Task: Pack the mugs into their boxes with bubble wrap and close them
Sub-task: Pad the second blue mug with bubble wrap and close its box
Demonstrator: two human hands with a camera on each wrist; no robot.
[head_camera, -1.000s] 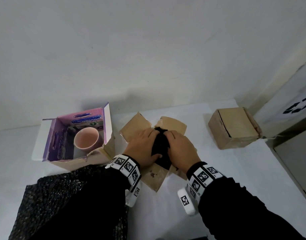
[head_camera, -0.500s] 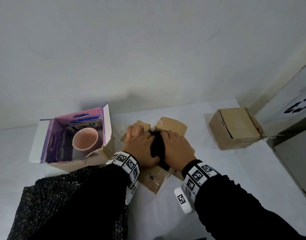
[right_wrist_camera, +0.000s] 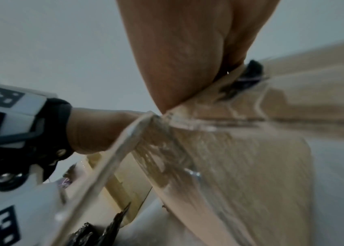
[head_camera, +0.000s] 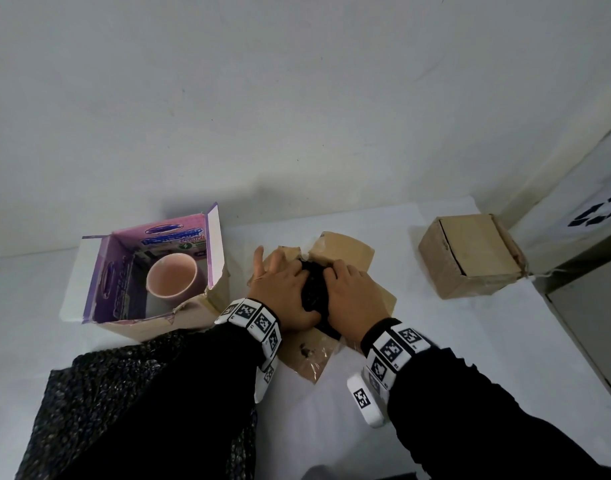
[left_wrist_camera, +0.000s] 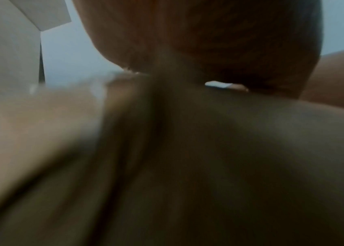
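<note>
A: What sits at the centre of the white worktop (head_camera: 418,358)?

B: An open brown cardboard box (head_camera: 349,251) with its flaps spread outward. A bundle of black bubble wrap (head_camera: 312,289) fills its mouth, seated between the flaps.

A: And the hands?

B: Both press down on that bundle from above. The left hand (head_camera: 280,292) lies on its left side, fingers laid over the wrap and reaching to the far flap, thumb stretched out to the left. The right hand (head_camera: 352,296) covers its right side, fingers bent over the top of the wrap. As to the grip: the left is flat and relaxed, pressing rather than clasping; the right curls onto the wrap, though I cannot tell how firmly. The left wrist view is too blurred to add anything. The right wrist view shows the heel of the right hand (right_wrist_camera: 177,58) bearing on a flap edge, with a dark scrap of wrap just past it.

A: Where is the mug?

B: A pink ceramic mug (head_camera: 172,280) stands upright inside an open purple printed carton (head_camera: 103,271) at the left, unwrapped, just beside the brown box. Whether the black bundle hides another mug I cannot tell.

A: Anything else?

B: A closed brown cardboard box (head_camera: 470,254) rests well apart at the right, near the wall. A loose sheet of black bubble wrap (head_camera: 100,393) lies at the near left, partly under the left sleeve (head_camera: 193,393).
</note>
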